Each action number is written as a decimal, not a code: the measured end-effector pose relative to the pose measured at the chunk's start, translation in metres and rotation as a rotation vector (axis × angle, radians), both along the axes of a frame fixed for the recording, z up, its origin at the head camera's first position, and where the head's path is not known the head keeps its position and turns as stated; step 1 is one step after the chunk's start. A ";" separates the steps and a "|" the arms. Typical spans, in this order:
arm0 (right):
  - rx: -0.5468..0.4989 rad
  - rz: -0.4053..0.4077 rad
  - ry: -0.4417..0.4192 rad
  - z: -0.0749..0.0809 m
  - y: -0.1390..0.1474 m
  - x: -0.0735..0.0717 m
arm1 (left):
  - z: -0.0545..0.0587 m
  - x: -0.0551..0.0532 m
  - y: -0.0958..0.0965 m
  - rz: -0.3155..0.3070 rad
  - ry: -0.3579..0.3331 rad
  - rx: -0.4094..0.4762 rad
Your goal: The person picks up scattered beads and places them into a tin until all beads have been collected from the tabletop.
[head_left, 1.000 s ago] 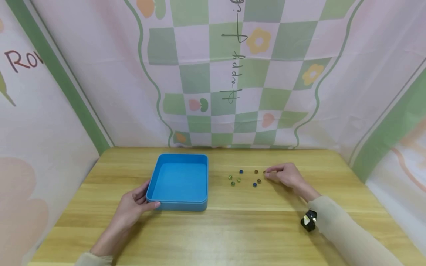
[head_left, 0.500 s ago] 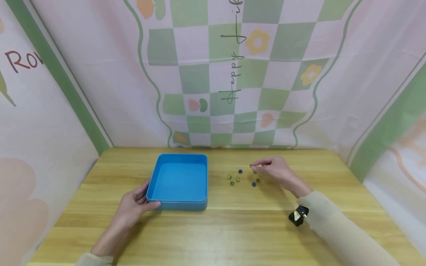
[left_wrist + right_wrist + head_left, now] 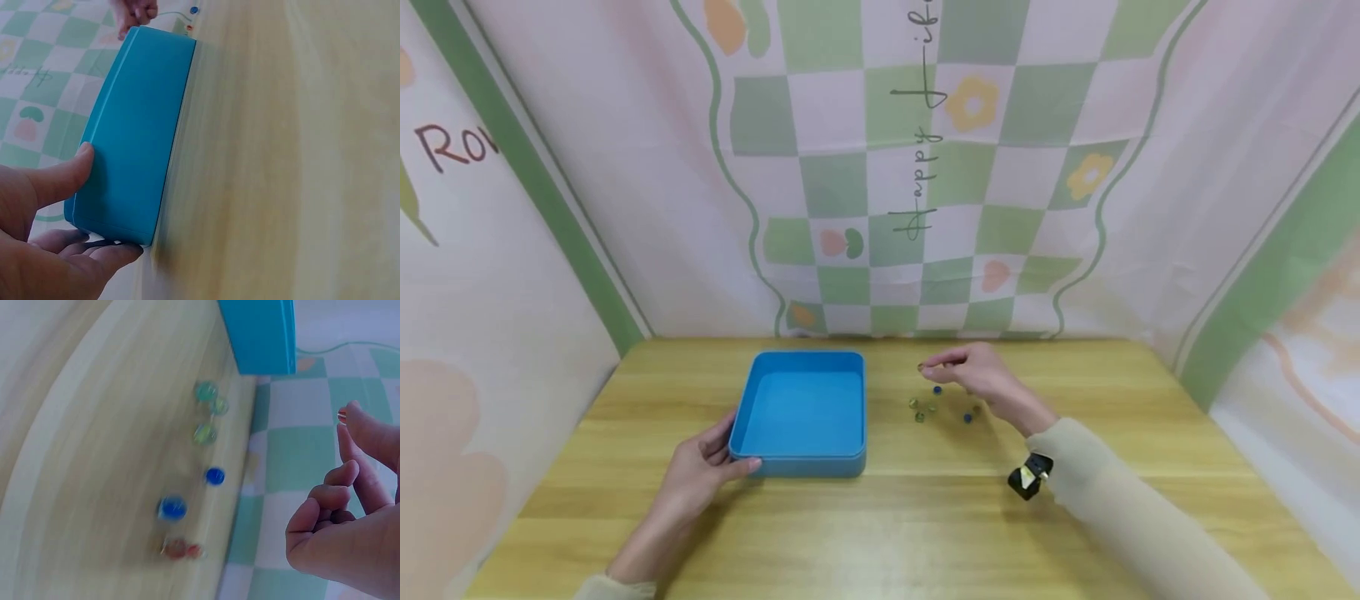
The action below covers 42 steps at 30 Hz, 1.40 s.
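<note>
A square, open blue box (image 3: 808, 465) stands on the left half of the table. At its front left corner my left hand (image 3: 687, 475) grips it, thumb (image 3: 69, 178) on the front wall and fingers round the side. My right hand (image 3: 988, 379) pinches a small reddish-brown marble (image 3: 342, 415) between thumb and index finger, raised above the table right of the box. Below that hand lie green marbles (image 3: 205, 433), a small blue marble (image 3: 214, 476), a second blue marble (image 3: 172, 507) and two reddish-brown marbles (image 3: 175, 548). Nothing shows on the box's floor.
The wooden table (image 3: 880, 533) ends at the back against a green-and-white checked cloth (image 3: 895, 183). Printed cloth also hangs at the left and right sides. A small black device (image 3: 1030, 477) is strapped at my right wrist.
My right hand has lifted the reddish-brown marble off the table and carried it left toward the box, over the other marbles. My left hand keeps its grip on the box.
</note>
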State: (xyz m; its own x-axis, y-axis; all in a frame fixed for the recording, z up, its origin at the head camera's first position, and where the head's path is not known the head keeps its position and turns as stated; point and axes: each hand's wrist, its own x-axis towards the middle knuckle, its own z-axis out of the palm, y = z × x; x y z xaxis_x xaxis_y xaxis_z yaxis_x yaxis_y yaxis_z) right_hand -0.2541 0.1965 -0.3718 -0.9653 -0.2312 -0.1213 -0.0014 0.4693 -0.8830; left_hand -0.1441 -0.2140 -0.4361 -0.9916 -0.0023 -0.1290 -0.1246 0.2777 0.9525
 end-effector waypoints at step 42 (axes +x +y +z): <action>-0.125 0.118 -0.024 0.006 -0.097 -0.011 | -0.002 -0.003 -0.004 0.002 -0.033 0.000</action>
State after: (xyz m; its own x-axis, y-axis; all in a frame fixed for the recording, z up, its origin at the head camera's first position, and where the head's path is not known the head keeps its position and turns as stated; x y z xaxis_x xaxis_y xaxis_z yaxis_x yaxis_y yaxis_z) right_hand -0.2654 0.0995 -0.3658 -0.9279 -0.3570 -0.1076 -0.0276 0.3535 -0.9350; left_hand -0.1466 -0.2177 -0.4385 -0.9868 -0.0044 -0.1616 -0.1565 0.2774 0.9479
